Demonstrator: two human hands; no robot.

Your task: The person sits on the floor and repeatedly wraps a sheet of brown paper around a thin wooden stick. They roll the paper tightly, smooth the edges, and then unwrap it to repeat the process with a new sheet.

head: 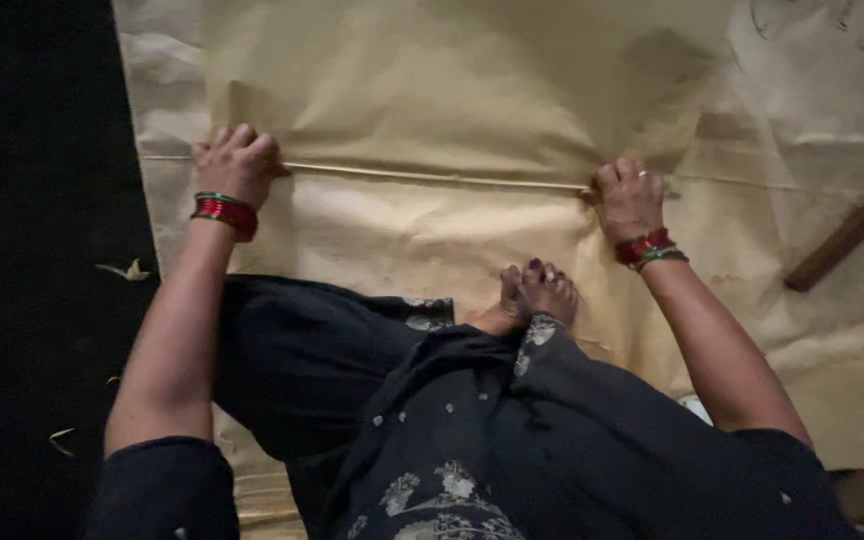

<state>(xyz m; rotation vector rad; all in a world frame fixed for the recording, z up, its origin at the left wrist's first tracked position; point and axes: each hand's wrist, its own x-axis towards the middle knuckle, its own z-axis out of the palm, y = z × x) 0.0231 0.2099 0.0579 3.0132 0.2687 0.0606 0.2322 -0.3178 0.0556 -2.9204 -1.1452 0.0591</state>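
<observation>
A large sheet of tan paper lies spread on the floor in front of me. A thin pale stick runs across it from left to right. My left hand grips the stick's left end and presses it on the paper. My right hand holds the right part of the stick, fingers curled over it. Both wrists wear red and green bangles. My bare foot rests on the paper between my arms, below the stick.
A dark wooden bar lies slanted at the right on more pale paper. The floor at the left is dark, with a few small pale scraps. My dark embroidered clothing fills the lower middle.
</observation>
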